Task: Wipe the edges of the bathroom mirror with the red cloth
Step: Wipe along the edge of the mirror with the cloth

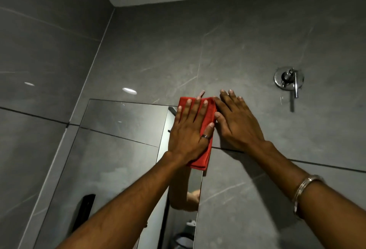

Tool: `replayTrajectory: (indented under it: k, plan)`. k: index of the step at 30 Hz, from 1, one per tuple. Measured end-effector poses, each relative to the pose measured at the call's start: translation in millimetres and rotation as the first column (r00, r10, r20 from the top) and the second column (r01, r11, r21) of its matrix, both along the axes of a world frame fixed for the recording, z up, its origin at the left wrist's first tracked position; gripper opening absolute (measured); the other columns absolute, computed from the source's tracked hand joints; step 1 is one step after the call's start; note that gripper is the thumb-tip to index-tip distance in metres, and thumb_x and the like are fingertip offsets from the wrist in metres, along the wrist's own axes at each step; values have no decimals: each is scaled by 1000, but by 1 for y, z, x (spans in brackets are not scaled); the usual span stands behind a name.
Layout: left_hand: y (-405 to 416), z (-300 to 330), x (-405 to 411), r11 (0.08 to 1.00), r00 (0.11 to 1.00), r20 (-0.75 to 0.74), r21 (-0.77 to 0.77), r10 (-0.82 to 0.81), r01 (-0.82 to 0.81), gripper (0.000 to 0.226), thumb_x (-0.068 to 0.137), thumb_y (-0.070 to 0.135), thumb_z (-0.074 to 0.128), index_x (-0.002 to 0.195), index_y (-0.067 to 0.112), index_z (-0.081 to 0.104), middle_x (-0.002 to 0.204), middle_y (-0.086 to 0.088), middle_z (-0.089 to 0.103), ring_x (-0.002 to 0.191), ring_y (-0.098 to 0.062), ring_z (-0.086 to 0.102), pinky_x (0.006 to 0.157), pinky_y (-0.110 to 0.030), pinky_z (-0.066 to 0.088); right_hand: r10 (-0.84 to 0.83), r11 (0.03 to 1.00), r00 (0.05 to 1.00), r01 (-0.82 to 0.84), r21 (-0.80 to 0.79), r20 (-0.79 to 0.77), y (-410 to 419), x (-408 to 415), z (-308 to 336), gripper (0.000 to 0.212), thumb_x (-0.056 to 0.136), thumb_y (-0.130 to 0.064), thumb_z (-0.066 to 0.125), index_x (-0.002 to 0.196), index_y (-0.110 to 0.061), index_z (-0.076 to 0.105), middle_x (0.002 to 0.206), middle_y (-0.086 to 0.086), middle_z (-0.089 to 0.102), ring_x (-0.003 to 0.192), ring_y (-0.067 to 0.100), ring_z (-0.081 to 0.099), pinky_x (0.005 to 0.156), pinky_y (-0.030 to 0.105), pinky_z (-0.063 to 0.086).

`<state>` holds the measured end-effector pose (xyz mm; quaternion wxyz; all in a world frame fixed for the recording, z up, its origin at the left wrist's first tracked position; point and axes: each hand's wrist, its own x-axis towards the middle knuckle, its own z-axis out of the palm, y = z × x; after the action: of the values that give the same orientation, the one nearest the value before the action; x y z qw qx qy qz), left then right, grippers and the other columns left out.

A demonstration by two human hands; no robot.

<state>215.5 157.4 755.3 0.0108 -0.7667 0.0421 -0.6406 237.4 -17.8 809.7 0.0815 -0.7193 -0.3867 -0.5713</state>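
The red cloth (208,118), folded into a long strip, lies flat over the upper right corner of the bathroom mirror (122,149). My left hand (190,129) presses on it with fingers spread, a ring on one finger. My right hand (235,121) rests flat on the grey tiled wall just right of the mirror's edge, its thumb and forefinger touching the cloth's right side. The cloth hides the mirror's top right corner; the right edge runs down below it.
A chrome wall valve with a lever (289,79) is mounted on the tile to the upper right. Grey tiled walls meet in a corner at the left. A dark object (87,207) shows in the mirror's lower left. A metal bangle (305,187) circles my right wrist.
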Motion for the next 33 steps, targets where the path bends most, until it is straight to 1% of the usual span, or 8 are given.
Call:
replayTrajectory:
  k: [3,6,9,13,17,23,27,33]
  plan:
    - [12,2,-1,1000,1000,4,29,11,-12,72,105,56,19,164,24,-6,173,1,-14,160,-17,-18,132,-47,-4,11,998,1000,-11,-56,8,2,1,14,67,105,-50,18,167,-25,20,176,-1,12,164,13,1,133,35,-3]
    - [25,2,-3,1000,1000,6,20,11,-11,72,104,57,16,164,24,-5,174,0,-12,160,-18,-17,131,-49,-2,-28,986,998,36,-160,48,13,0,32,67,104,-53,16,166,-28,20,176,-2,14,164,13,3,133,37,-4]
    - [45,3,-5,1000,1000,15,26,12,-12,73,103,59,15,165,24,-3,174,0,-10,160,-19,-16,131,-50,-1,-50,957,996,68,-282,73,30,-3,53,69,103,-58,11,166,-32,17,176,-3,11,163,13,-2,132,39,-8]
    - [89,2,-9,999,999,40,-18,36,-36,74,101,63,11,164,28,-9,173,3,-15,159,-15,-20,131,-42,-13,-71,897,993,104,-431,91,60,-9,76,71,100,-64,7,166,-37,10,176,-6,3,160,9,-12,131,40,-13]
    - [126,2,-12,999,997,64,-27,45,-43,72,101,64,10,163,33,-12,173,7,-15,158,-11,-22,126,-32,-21,-116,829,979,188,-526,167,98,-16,91,71,99,-67,3,165,-40,5,176,-9,-2,161,11,-15,131,46,-16]
    - [173,-2,-21,990,996,84,-141,35,-23,73,98,67,8,161,37,-13,172,11,-15,158,-9,-22,122,-29,-22,-106,842,954,236,-485,280,147,-15,94,65,105,-62,7,166,-39,7,176,-8,-3,162,15,-14,132,50,-12]
    - [214,-3,-27,982,995,72,-185,61,-47,72,98,65,12,160,38,-14,172,12,-14,159,-11,-18,128,-36,-14,-108,860,946,244,-449,305,177,-12,102,69,102,-66,-1,166,-41,5,175,-9,-7,162,16,-15,132,52,-11]
    - [255,-4,-32,978,996,57,-198,71,-58,69,99,63,15,157,42,-18,172,14,-14,159,-9,-18,129,-38,-12,-133,841,905,318,-438,404,204,-5,118,75,96,-72,-4,165,-44,-1,175,-8,-9,162,18,-13,130,53,-14]
